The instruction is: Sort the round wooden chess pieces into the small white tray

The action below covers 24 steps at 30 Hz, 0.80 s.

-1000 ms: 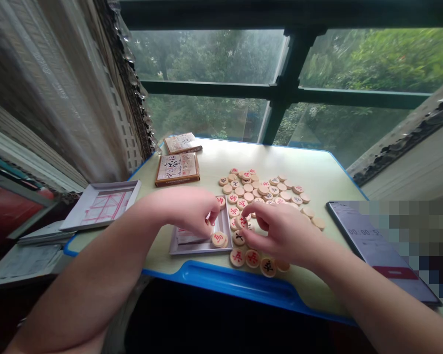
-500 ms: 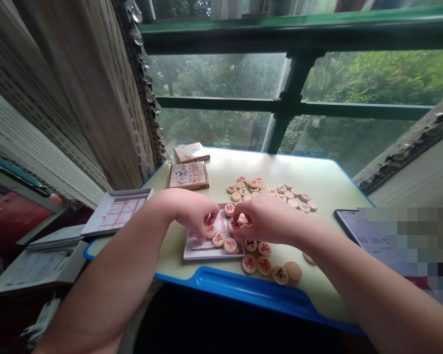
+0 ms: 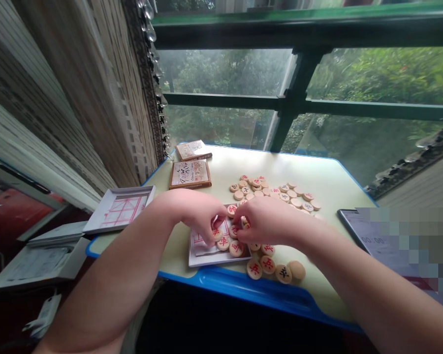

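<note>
A shallow white box [image 3: 199,261] holds several round wooden Chinese chess pieces with red characters, over a folded sheet printed with red lines. My left hand [image 3: 203,214] is over the box's left part, its thumb and finger closed on a red-marked Chinese chess piece [image 3: 217,234]. Over the right side, my right hand [image 3: 264,219] pinches another red Chinese chess piece [image 3: 234,231] at its fingertips. Two more pieces, one a red piece [image 3: 236,248], lie in front of the hands inside the box. The right hand covers some pieces behind it.
Loose pieces, among them a black-marked piece [image 3: 283,273], lie right of the box. A pile of pieces [image 3: 258,191] spreads behind. Two small patterned boxes [image 3: 190,174] sit at the back left, a white lid [image 3: 123,209] at the left edge, a phone [image 3: 354,231] at the right.
The whole view has shifted slightly, so box and hands appear a little further right and lower. Both hands keep about the same pinch on their pieces, which seem slightly closer together.
</note>
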Each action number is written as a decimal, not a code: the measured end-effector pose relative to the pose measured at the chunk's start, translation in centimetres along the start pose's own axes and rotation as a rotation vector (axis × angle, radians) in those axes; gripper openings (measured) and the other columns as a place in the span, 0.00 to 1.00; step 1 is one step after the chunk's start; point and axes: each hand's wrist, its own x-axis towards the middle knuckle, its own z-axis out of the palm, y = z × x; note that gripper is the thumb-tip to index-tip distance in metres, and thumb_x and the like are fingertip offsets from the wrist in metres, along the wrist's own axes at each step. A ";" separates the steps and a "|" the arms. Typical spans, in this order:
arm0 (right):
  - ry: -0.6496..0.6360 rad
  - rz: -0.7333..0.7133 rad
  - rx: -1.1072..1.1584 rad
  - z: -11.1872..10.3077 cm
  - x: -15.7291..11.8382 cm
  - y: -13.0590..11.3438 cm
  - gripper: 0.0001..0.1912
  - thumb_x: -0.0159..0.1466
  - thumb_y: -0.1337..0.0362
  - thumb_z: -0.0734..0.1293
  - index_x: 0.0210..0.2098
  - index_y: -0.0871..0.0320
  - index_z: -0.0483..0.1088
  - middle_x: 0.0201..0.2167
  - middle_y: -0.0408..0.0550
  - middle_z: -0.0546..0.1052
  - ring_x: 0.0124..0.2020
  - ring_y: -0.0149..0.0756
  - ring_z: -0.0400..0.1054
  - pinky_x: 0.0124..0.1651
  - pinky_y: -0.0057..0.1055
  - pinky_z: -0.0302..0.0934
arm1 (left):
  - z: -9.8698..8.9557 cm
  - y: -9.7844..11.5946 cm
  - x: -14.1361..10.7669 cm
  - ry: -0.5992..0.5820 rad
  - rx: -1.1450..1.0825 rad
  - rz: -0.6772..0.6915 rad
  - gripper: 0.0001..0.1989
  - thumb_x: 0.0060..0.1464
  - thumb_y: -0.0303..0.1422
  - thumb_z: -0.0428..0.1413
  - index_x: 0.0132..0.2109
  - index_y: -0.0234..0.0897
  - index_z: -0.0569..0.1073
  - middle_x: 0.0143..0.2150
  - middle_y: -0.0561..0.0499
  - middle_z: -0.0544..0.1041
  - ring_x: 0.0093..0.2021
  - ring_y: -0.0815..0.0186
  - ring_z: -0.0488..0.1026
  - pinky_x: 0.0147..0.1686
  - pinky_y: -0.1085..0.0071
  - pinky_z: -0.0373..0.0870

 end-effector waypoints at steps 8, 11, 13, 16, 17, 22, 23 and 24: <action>-0.032 -0.013 0.033 0.1 0.0 -0.4 0.14 0.53 0.63 0.62 0.35 0.52 0.78 0.23 0.46 0.76 0.21 0.30 0.62 0.22 0.26 0.48 | 0.4 0.4 0.4 0.013 0.053 -0.025 0.20 0.39 0.49 0.58 0.35 0.39 0.71 0.30 0.53 0.74 0.25 0.67 0.66 0.21 0.72 0.56; -0.045 -0.069 0.099 0.1 0.1 0.0 0.15 0.53 0.65 0.62 0.37 0.50 0.78 0.24 0.44 0.76 0.21 0.29 0.62 0.23 0.25 0.48 | 0.5 0.5 0.5 0.005 0.038 -0.025 0.18 0.40 0.47 0.58 0.33 0.39 0.72 0.28 0.54 0.74 0.24 0.68 0.66 0.21 0.72 0.56; -0.050 -0.094 0.129 0.2 0.2 0.2 0.16 0.53 0.65 0.62 0.38 0.50 0.78 0.25 0.43 0.76 0.22 0.29 0.63 0.23 0.24 0.49 | 0.6 0.4 0.6 0.009 0.025 -0.019 0.17 0.40 0.47 0.59 0.33 0.39 0.73 0.28 0.54 0.74 0.25 0.68 0.67 0.21 0.73 0.56; -0.053 -0.097 0.144 0.3 0.1 0.4 0.16 0.54 0.65 0.62 0.38 0.50 0.78 0.27 0.43 0.77 0.23 0.29 0.64 0.25 0.25 0.50 | 0.7 0.3 0.6 0.016 0.007 -0.003 0.18 0.40 0.46 0.59 0.34 0.38 0.73 0.29 0.53 0.75 0.26 0.67 0.68 0.22 0.73 0.56; -0.048 -0.094 0.149 0.3 0.0 0.4 0.16 0.55 0.65 0.62 0.39 0.50 0.77 0.27 0.43 0.77 0.24 0.29 0.64 0.25 0.25 0.51 | 0.7 0.3 0.6 0.012 0.005 0.005 0.18 0.39 0.46 0.59 0.34 0.38 0.74 0.29 0.53 0.75 0.26 0.67 0.68 0.22 0.73 0.56; 0.026 -0.165 0.184 0.5 -1.2 -0.1 0.14 0.55 0.64 0.62 0.39 0.51 0.76 0.26 0.44 0.76 0.24 0.30 0.64 0.26 0.25 0.51 | 0.7 0.8 0.6 -0.014 0.017 0.031 0.16 0.41 0.44 0.59 0.34 0.39 0.74 0.29 0.53 0.76 0.26 0.67 0.68 0.23 0.72 0.58; 0.035 -0.180 0.177 0.5 -1.4 -0.3 0.13 0.55 0.63 0.62 0.38 0.52 0.76 0.25 0.44 0.76 0.23 0.30 0.64 0.26 0.25 0.51 | 0.7 0.9 0.6 -0.011 0.022 0.037 0.16 0.41 0.44 0.58 0.35 0.39 0.74 0.29 0.53 0.76 0.26 0.67 0.68 0.23 0.72 0.58; 0.033 -0.185 0.161 0.5 -1.7 -0.5 0.12 0.55 0.62 0.63 0.36 0.52 0.76 0.24 0.44 0.76 0.23 0.31 0.64 0.26 0.26 0.51 | 0.6 1.0 0.6 -0.007 0.029 0.041 0.16 0.41 0.44 0.58 0.36 0.39 0.74 0.30 0.53 0.76 0.26 0.66 0.68 0.23 0.72 0.58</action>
